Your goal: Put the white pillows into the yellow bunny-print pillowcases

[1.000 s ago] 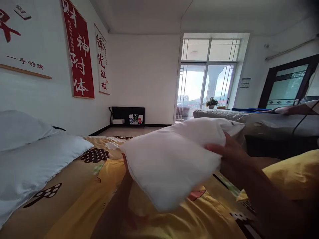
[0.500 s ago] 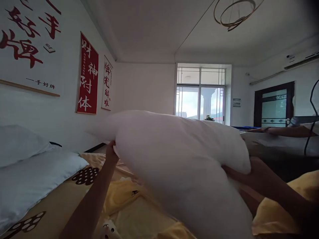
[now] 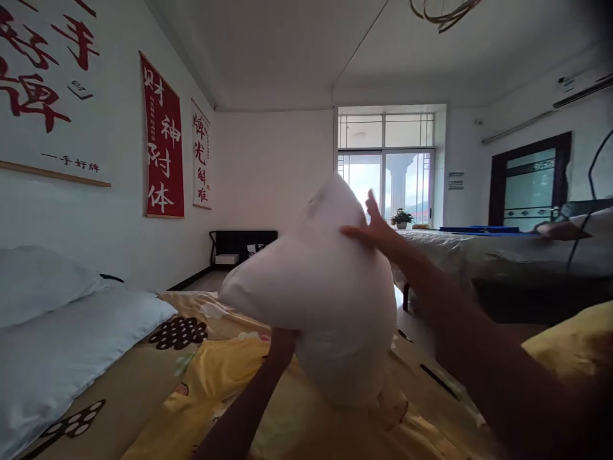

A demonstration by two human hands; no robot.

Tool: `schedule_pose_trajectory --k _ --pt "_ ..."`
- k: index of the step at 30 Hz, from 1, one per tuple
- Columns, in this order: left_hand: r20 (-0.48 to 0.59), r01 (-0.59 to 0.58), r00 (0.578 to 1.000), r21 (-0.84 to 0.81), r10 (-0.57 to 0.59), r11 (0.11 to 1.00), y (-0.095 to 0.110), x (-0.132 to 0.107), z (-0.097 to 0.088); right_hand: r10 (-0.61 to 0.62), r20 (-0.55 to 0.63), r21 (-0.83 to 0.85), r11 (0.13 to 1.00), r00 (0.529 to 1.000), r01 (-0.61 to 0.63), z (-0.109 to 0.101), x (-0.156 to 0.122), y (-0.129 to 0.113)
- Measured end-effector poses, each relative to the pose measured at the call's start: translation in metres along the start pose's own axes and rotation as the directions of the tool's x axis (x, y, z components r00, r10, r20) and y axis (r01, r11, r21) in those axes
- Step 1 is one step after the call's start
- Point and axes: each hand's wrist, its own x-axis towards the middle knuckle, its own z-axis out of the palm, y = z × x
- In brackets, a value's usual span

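Observation:
A plump white pillow [image 3: 330,294] is held up in front of me, above a bed with a yellow-brown patterned sheet [image 3: 129,377]. My left hand [image 3: 283,345] is at the pillow's lower left side and holds it there, its fingers hidden by the pillow. At the upper right of the pillow, my right hand [image 3: 376,229] has its fingers spread and rests against the pillow's side near the raised corner. Yellow cloth [image 3: 230,364] with cartoon figures lies on the bed beneath.
Two white pillows [image 3: 86,345] lie stacked at the left by the wall. A plastic-covered surface [image 3: 445,255] stands ahead to the right, with another person's arm [image 3: 565,229] over it. Yellow fabric [image 3: 575,338] bulges at the right. A black stand [image 3: 239,246] is at the far wall.
The pillow has turned from lying wide to standing with a corner up. My right hand has moved up and left, its fingers opening; my left hand has moved right and down.

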Motion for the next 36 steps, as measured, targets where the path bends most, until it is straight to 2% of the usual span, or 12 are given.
schedule_pose_trajectory --k 4,8,13,18,21,24,26,28,30,32,34,36 --pt "0.157 -0.037 0.987 0.071 0.025 0.997 -0.006 0.006 -0.007 0.103 0.096 0.200 0.972 0.990 -0.120 -0.040 0.010 -0.007" --pt "0.201 -0.039 0.979 0.098 0.018 0.994 0.000 0.012 -0.027 0.131 0.236 0.188 0.966 0.963 -0.177 -0.043 0.001 -0.030" --pt "0.199 -0.093 0.975 -0.022 0.096 0.995 0.037 0.017 -0.081 0.209 0.096 0.194 0.955 0.973 -0.225 -0.022 -0.009 -0.048" --pt "0.118 -0.149 0.981 -0.029 0.152 0.988 0.102 0.033 -0.138 0.090 0.129 0.188 0.976 0.988 -0.113 0.011 -0.004 -0.043" --pt "0.142 -0.170 0.979 0.163 0.147 0.972 0.138 0.032 -0.146 -0.048 0.058 0.102 0.994 0.997 0.042 0.036 0.005 -0.041" --pt "0.207 -0.271 0.959 0.466 0.194 0.842 0.159 0.017 -0.136 -0.142 -0.023 -0.104 0.985 0.990 0.139 0.064 0.009 -0.042" --pt "0.221 -0.378 0.926 0.597 0.308 0.708 0.163 0.004 -0.123 -0.177 -0.082 -0.270 0.951 0.981 0.149 0.083 0.006 -0.042" --pt "0.202 -0.477 0.855 0.667 0.477 0.572 0.161 -0.010 -0.108 -0.206 -0.135 -0.419 0.898 0.969 0.133 0.101 0.001 -0.041" --pt "0.202 -0.566 0.745 0.697 0.636 0.441 0.157 -0.023 -0.095 -0.239 -0.161 -0.519 0.846 0.958 0.124 0.118 -0.007 -0.041" --pt "0.289 -0.662 0.624 0.690 0.726 0.294 0.154 -0.033 -0.085 -0.263 -0.164 -0.569 0.812 0.951 0.127 0.130 -0.015 -0.040" --pt "0.453 -0.751 0.550 0.637 0.702 0.177 0.157 -0.038 -0.079 -0.270 -0.159 -0.584 0.801 0.950 0.130 0.137 -0.021 -0.038" --pt "0.590 -0.777 0.574 0.610 0.568 0.152 0.164 -0.037 -0.077 -0.268 -0.159 -0.580 0.804 0.950 0.129 0.140 -0.024 -0.036"
